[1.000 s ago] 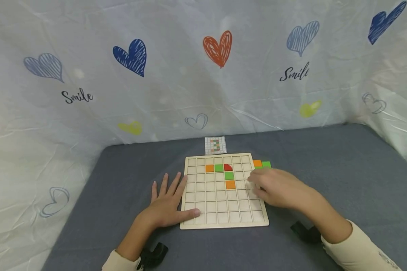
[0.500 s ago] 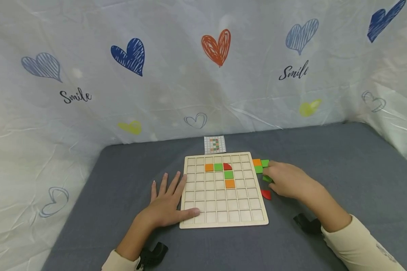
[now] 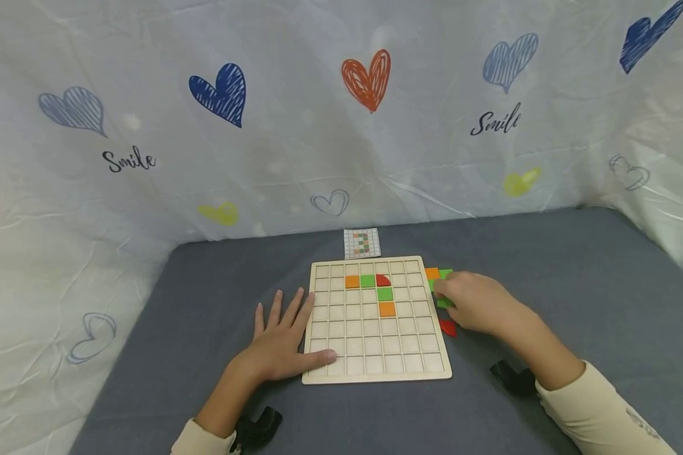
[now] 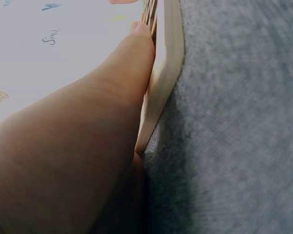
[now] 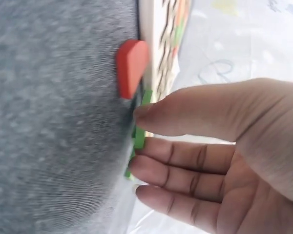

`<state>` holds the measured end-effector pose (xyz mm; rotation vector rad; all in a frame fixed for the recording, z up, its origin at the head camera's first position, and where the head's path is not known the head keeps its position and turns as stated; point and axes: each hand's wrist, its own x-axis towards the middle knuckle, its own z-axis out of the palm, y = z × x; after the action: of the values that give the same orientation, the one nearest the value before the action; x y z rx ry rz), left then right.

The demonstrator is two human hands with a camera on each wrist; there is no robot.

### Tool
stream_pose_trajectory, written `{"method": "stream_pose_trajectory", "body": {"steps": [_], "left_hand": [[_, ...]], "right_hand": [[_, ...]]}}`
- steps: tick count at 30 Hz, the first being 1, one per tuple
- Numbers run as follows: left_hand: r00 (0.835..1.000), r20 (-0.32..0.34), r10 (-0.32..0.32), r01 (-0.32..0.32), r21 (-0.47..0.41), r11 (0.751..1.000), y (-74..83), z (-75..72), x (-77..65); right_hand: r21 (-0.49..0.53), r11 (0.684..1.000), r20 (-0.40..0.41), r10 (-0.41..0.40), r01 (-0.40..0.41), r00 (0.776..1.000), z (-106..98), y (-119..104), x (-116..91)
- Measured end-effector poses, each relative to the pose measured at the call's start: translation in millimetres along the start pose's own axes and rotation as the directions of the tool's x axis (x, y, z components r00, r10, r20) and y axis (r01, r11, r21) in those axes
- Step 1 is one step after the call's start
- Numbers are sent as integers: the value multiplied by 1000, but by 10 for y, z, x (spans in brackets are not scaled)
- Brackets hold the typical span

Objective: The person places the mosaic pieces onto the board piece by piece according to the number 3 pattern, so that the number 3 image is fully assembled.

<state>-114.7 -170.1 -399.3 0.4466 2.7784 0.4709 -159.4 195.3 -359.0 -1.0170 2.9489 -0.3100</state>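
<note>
A square wooden grid board [image 3: 375, 346] lies on the table. Set in its cells are two orange square tiles, two green square tiles and one red quarter-round tile [image 3: 382, 280]. My left hand [image 3: 283, 344] lies with fingers spread along the board's left edge, thumb over its lower left corner. Just off the right edge, my right hand [image 3: 479, 302] pinches a green tile [image 5: 140, 137] between thumb and fingers; the index finger is mostly hidden behind the thumb in the right wrist view. A loose red tile [image 3: 448, 327] lies beside the board, nearer me.
Beyond the board lies a small printed pattern card [image 3: 362, 244]. More loose tiles, among them an orange tile [image 3: 432, 273] and a green tile [image 3: 445, 273], sit by the board's upper right edge. A white curtain [image 3: 284, 151] with hearts hangs behind the grey-covered table [image 3: 216, 278].
My right hand has moved off the board's right edge to the loose tiles beside it, uncovering the red tile. Lately it has shifted slightly left with the green tile. The left hand stays put.
</note>
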Motion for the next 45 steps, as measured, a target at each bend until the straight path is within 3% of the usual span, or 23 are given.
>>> {"method": "stream_pose_trajectory", "body": {"steps": [9, 19, 27, 33, 45], "left_hand": [[1000, -8, 5, -5, -4, 1000, 14, -15, -1], [1000, -18, -2, 2, -6, 1000, -28, 51, 26], [1000, -20, -10, 10, 7, 1000, -23, 54, 31], [1000, 12, -20, 19, 31, 999, 22, 8, 14], [1000, -3, -11, 11, 17, 1000, 15, 13, 3]], "right_hand": [[107, 985, -67, -126, 132, 990, -64, -126, 100], [101, 965, -76, -235, 242, 969, 15, -433, 369], [53, 962, -54, -267, 269, 962, 71, -651, 552], [16, 960, -26, -280, 281, 960, 121, -694, 617], [24, 964, 37, -266, 265, 963, 167, -753, 706]]}}
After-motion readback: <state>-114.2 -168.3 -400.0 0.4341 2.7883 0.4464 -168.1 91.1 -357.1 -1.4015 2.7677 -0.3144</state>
